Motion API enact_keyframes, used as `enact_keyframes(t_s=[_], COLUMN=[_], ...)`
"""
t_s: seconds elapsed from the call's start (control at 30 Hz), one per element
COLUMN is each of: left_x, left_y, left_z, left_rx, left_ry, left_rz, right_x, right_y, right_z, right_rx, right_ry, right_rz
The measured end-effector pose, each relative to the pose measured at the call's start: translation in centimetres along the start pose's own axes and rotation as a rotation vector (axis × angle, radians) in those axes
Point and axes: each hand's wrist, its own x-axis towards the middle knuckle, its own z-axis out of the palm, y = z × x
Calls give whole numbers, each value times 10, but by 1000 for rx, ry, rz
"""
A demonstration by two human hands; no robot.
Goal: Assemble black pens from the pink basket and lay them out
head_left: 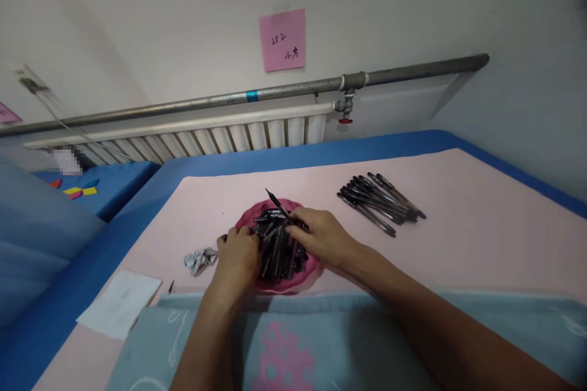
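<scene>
A round pink basket (293, 286) full of black pen parts (277, 250) stands on the table in front of me. In my right hand (316, 233), over the basket's right side, a black pen (277, 203) without its cap is pinched, its tip pointing up and left. My left hand (239, 252) rests at the basket's left rim with curled fingers reaching among the pen parts; what they grip, if anything, is hidden. To the right lies a pile of capped black pens (380, 197), set roughly side by side.
Left of the basket lie a crumpled silvery wad (200, 260) and a white paper sheet (120, 303). A blue-grey patterned cloth (367, 342) covers the near edge. Beyond the pink tabletop (472, 232) are a radiator (238, 134) and a pipe (192, 105) along the wall.
</scene>
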Motion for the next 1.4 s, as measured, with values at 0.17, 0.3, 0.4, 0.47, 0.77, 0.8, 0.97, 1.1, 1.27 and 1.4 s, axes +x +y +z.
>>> enact_keyframes(t_s=[0.17, 0.3, 0.4, 0.47, 0.77, 0.8, 0.97, 1.1, 1.27, 1.4], left_x=[2, 1, 2, 3, 2, 2, 2, 2, 4, 5], left_y=[-17, -22, -22, -22, -20, -20, -25, -28, -23, -19], left_z=[-12, -20, -22, -22, -21, -21, -18, -15, -15, -18], left_rx=[-794, -1546, -1752, -1817, -1788, -1766, -1636, -1539, -1618, -1655], left_ry=[204, 168, 187, 189, 196, 193, 145, 123, 199, 293], left_rz=[-92, -170, -236, -247, -244, -243, -193, -128, -199, -212], right_x=[-1, -3, -4, -4, -5, -5, -6, -7, -9, -9], right_y=[-5, -9, -10, -11, -13, -13, -17, -21, -24, -28], right_z=[-3, -5, -6, -7, -8, -8, -11, -13, -7, -4], right_rx=[-11, -91, -159, -194, -294, -300, -371, -448, -271, 17], right_ry=[-16, -60, -64, -52, -24, -18, -6, -49, -91, -163], right_rz=[-55, -138, -190, -209, -230, -232, -245, -256, -192, -120])
